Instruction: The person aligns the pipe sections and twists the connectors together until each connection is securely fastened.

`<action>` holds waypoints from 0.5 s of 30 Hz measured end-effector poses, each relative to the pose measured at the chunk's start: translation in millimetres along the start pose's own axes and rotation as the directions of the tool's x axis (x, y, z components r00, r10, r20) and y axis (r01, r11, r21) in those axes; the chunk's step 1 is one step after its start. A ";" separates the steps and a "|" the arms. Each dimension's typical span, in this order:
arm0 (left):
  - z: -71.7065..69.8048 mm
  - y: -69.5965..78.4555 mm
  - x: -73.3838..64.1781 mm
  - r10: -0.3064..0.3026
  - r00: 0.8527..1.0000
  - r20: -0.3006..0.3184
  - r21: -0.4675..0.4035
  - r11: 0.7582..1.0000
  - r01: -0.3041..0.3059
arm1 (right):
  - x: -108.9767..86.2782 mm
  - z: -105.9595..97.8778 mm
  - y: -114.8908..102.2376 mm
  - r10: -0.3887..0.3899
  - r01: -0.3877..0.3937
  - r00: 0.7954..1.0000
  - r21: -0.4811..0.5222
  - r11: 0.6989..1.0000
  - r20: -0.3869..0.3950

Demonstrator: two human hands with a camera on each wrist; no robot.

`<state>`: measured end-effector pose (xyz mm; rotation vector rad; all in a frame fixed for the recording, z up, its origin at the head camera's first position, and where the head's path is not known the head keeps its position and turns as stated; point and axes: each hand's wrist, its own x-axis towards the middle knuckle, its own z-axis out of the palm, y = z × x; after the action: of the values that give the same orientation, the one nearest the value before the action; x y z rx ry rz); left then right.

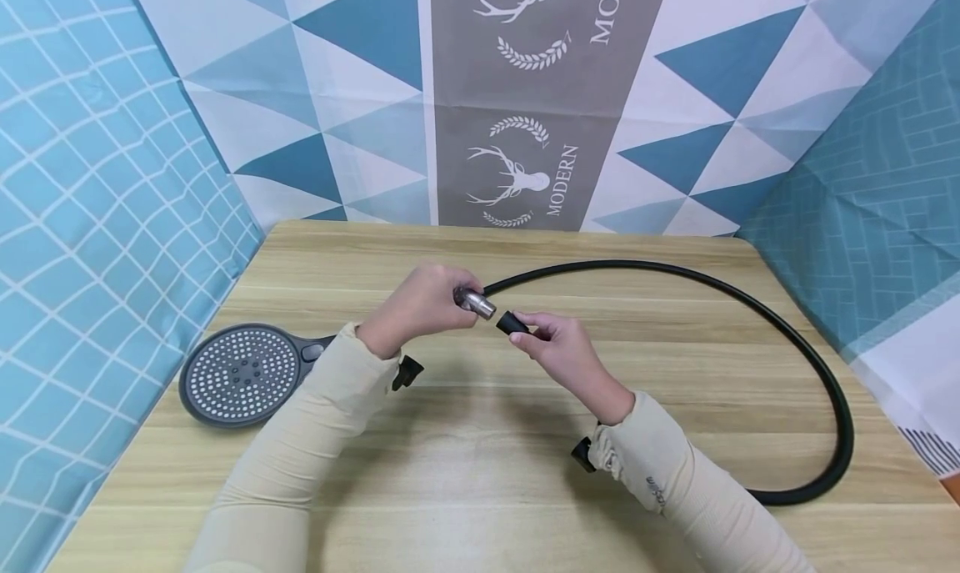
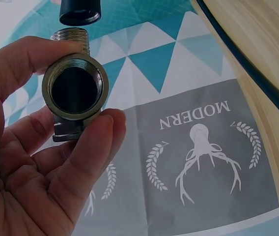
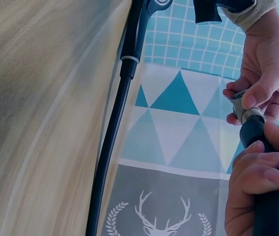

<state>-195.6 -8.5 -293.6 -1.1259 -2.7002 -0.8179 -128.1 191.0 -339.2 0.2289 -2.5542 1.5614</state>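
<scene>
My left hand (image 1: 420, 310) pinches a metal threaded pipe fitting (image 1: 477, 303) between thumb and fingers above the table. In the left wrist view the fitting's round opening faces the camera, and its male thread (image 2: 70, 37) points up toward a black hose connector (image 2: 80, 12). A narrow gap separates the thread and the connector there. My right hand (image 1: 562, 348) grips this connector, the end of a black shower hose (image 1: 720, 285), and holds it in line with the fitting. A grey round shower head (image 1: 243, 373) lies to the left, its handle partly hidden behind my left forearm.
The hose loops widely over the right side of the wooden table (image 1: 465, 506). Its other end joins the shower head's handle (image 3: 134, 39) in the right wrist view. Patterned sheets (image 1: 367, 131) stand along the back and both sides. A black wrist mount (image 1: 407, 374) sits at my left cuff.
</scene>
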 end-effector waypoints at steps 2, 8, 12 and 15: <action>0.9 -0.6 0.1 0.017 1.000 -0.004 0.001 1.000 -0.017 | 1.2 0.6 0.9 -0.007 0.007 1.000 0.003 1.000 -0.001; 2.9 -1.8 -0.1 0.035 0.999 0.001 0.000 0.999 -0.035 | 2.3 3.8 5.6 -0.069 0.069 0.997 0.016 0.997 -0.024; 2.4 -2.0 -1.2 0.024 1.000 0.009 -0.006 1.000 -0.024 | 1.7 6.8 8.2 -0.141 0.144 0.988 0.043 0.989 -0.059; 1.8 -2.4 -2.2 0.023 1.000 0.009 -0.006 1.000 -0.023 | 1.8 9.2 8.5 -0.150 0.155 0.985 0.064 0.986 -0.084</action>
<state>-195.4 -10.4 -296.8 -1.1627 -2.6885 -0.8203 -131.9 186.5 -350.4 0.3548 -2.3640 1.5719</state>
